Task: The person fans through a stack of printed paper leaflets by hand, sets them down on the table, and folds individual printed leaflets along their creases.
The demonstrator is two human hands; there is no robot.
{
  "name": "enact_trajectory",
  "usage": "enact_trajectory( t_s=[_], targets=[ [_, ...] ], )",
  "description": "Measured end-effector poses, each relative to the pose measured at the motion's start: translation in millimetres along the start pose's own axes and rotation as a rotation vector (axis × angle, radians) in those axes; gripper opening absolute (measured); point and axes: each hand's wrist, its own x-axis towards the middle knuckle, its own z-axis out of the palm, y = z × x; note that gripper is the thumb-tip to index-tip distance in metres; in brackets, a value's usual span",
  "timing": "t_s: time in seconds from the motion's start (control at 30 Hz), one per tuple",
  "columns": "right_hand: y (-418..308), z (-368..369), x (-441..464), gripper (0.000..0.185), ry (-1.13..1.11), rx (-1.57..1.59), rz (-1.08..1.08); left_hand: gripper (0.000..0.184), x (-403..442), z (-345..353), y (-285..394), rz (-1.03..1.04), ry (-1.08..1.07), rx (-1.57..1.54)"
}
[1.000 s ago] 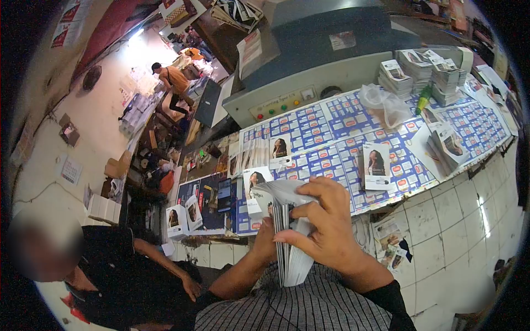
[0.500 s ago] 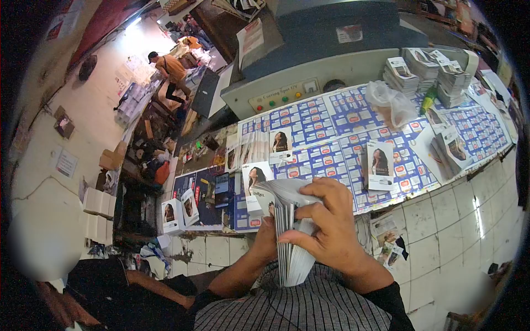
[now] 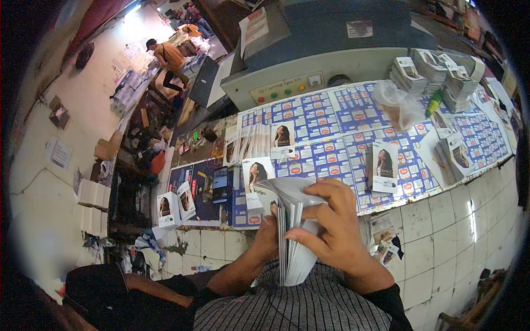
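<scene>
Both hands hold a bundle of flat printed card sleeves (image 3: 301, 259), upright in front of my chest. My left hand (image 3: 268, 237) is closed around the bundle's left side, its fingers mostly hidden behind the sheets. On the right, my right hand (image 3: 334, 223) grips the sheets with bent fingers over the top and the thumb at the near edges. The bundle bends at its top, and a gap parts a thin left section from the thicker right one. Just beyond it lie a white printed sleeve (image 3: 258, 174) and a row of overlapping sleeves (image 3: 248, 144).
Blue printed sheets (image 3: 309, 113) cover the table before a grey machine (image 3: 237, 88). Sleeve stacks (image 3: 407, 80), a plastic bag (image 3: 397, 105) and a green bottle (image 3: 433, 103) stand at the back right. A phone (image 3: 220, 185) lies left. A person (image 3: 170, 58) bends in the background.
My view has shifted slightly. The gap between the bundle's left and right sections looks a little wider, with my right thumb a bit further right. Both hands keep their hold.
</scene>
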Motion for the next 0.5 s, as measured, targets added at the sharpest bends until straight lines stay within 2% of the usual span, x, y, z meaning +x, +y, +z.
enact_trajectory(
  t_s=[0.07,0.13,0.17,0.27,0.33,0.37,0.43,0.5],
  targets=[
    [0,1,1,0.038,-0.003,0.000,0.005,0.080,2,-3,-8,0.027,-0.038,-0.020],
    [0,0,2,0.038,-0.031,0.010,0.016,0.080,2,5,-3,-0.070,0.017,-0.360],
    [1,0,2,0.037,-0.057,0.022,0.027,0.080,0,8,2,-0.070,0.018,-0.364],
    [2,1,2,0.036,-0.070,0.023,0.030,0.083,0,6,10,-0.057,0.018,-0.245],
    [3,1,3,0.036,-0.081,0.032,0.039,0.087,3,-3,7,0.031,-0.049,0.219],
    [3,1,4,0.036,-0.088,0.042,0.048,0.087,4,-2,6,0.031,-0.047,0.217],
    [3,1,4,0.035,-0.094,0.040,0.047,0.084,4,1,8,-0.052,-0.021,-0.186],
    [4,2,5,0.035,-0.099,0.037,0.047,0.085,3,4,14,-0.067,-0.008,-0.164]
  ],
)
